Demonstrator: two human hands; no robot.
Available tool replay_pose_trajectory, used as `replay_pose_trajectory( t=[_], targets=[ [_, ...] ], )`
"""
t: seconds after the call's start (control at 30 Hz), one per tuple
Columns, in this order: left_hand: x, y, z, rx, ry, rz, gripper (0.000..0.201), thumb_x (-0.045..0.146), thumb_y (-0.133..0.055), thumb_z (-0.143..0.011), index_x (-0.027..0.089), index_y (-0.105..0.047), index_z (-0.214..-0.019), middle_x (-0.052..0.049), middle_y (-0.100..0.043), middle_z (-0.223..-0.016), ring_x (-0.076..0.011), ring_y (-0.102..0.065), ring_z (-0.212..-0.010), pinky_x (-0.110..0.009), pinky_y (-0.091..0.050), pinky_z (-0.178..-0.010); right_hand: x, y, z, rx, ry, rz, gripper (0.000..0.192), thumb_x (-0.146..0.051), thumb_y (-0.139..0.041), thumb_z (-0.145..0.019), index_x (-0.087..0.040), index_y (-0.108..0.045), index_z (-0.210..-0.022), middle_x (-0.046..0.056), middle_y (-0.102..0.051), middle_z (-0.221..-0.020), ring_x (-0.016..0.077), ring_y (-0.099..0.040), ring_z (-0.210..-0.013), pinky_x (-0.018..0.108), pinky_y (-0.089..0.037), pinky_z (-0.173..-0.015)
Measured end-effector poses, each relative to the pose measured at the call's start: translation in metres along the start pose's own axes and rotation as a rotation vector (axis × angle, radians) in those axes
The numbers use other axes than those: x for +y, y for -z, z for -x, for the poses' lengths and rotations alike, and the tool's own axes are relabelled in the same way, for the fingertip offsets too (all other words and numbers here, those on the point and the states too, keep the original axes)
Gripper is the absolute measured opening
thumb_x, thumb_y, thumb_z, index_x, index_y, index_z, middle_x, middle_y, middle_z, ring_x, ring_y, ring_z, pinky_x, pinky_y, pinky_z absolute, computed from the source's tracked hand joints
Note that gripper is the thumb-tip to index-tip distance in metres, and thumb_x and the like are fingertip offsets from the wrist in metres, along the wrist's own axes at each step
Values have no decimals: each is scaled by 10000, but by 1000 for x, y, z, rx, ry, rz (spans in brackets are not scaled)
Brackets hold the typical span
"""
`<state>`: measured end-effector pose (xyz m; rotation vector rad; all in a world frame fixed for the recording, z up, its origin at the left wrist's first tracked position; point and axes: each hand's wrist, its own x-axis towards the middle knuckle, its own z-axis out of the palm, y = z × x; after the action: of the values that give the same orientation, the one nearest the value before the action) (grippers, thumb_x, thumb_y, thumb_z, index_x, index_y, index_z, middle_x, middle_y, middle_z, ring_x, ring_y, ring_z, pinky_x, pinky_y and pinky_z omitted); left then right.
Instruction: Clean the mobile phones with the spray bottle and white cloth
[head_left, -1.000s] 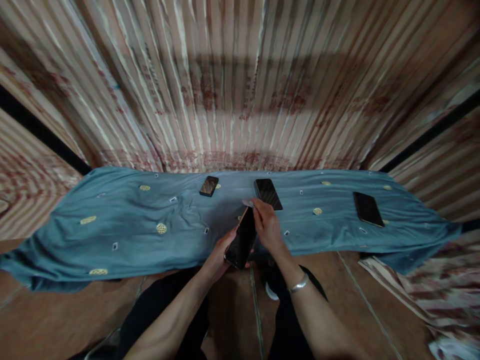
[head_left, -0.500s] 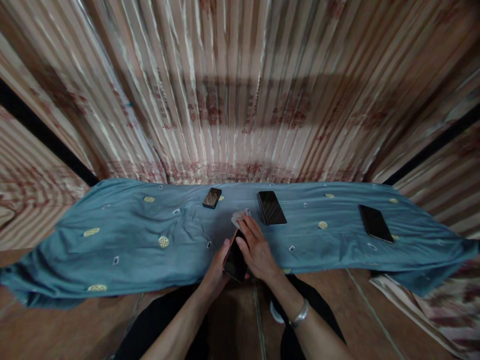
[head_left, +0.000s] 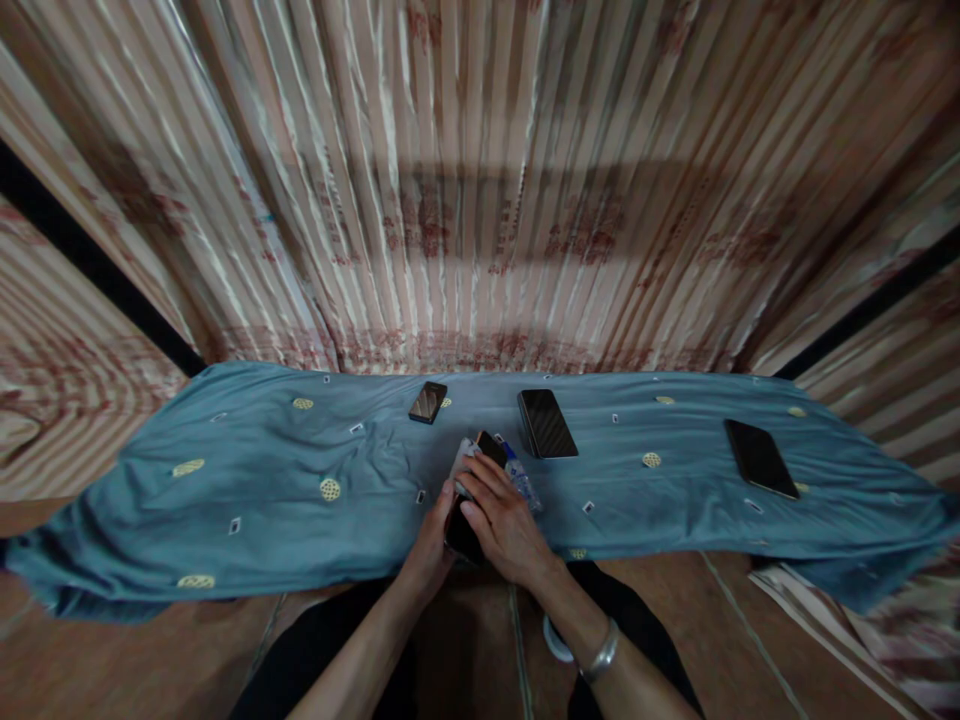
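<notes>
Two bare hands hold a slim, dark, rectangular phone (head_left: 463, 533) in front of me, tilted above the near edge of a teal, cloth-covered bench (head_left: 259, 445). Its glossy black face shows below the fingers, and its far corner has a thin coppery edge. I see the left hand (head_left: 430, 540) with fingers clamped on the phone's side. The right hand (head_left: 514, 528) lies across the screen, fingers close together over a soft, pale grey wipe (head_left: 463, 458); whether they grip it, I cannot tell. Beside them sticks out a crinkled, translucent piece with blue markings (head_left: 523, 482), its print too small for me to read. Farther back lie a small, dark, shiny rectangular device (head_left: 428, 402), a thick black rectangular device (head_left: 549, 424) and, well to the right, a flat black tablet-like slab (head_left: 761, 459).
</notes>
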<state>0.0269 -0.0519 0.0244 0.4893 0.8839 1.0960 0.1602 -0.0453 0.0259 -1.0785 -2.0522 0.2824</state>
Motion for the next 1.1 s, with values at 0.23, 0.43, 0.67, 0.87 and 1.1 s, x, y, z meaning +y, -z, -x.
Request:
replay_pose_trajectory(
  t=[0.23, 0.43, 0.67, 0.87, 1.1],
  targets=[
    [3, -6, 8, -44, 93, -143, 607, 474, -699, -838, 167, -620, -1356, -142, -735, -1118, -299, -707, -918, -316, -562, -510, 24, 2, -4, 54, -24, 70, 485, -337, -392, -1041, -178, -490, -1488, 150, -524, -1510, 276, -394, -1476, 544, -409, -1183],
    [7, -9, 11, -39, 93, -135, 595, 428, -701, -837, 182, -612, -1372, -164, -710, -1221, -339, -708, -978, -334, -582, -501, 32, 0, -8, 76, -76, 80, 535, -363, -394, -1043, -225, -375, -1559, 134, -439, -1579, 273, -376, -1487, 543, -390, -1192],
    [13, -6, 12, -46, 41, -52, 601, 426, -692, -849, 169, -596, -1384, -143, -748, -1087, -285, -725, -937, -315, -605, -572, 39, -1, -5, 99, -197, -17, 562, -448, -353, -1049, -229, -356, -1567, 130, -413, -1596, 252, -377, -1488, 504, -375, -1206],
    [17, -7, 8, 12, -13, 43, 474, 383, -635, -895, 171, -643, -1319, -122, -749, -1137, -262, -724, -983, -358, -627, -724, 32, -17, 1, 81, -284, -53, 612, -489, -358, -1037, -184, -354, -1567, 158, -356, -1621, 288, -342, -1502, 532, -381, -1192],
    [20, -1, -2, 108, -85, 157, 357, 376, -613, -916, 154, -735, -1167, -91, -762, -1154, -231, -679, -1150, -293, -539, -959, 13, -28, 5, 21, -183, -31, 575, -433, -388, -1035, -235, -343, -1574, 134, -407, -1599, 282, -357, -1497, 564, -356, -1195]
  ],
)
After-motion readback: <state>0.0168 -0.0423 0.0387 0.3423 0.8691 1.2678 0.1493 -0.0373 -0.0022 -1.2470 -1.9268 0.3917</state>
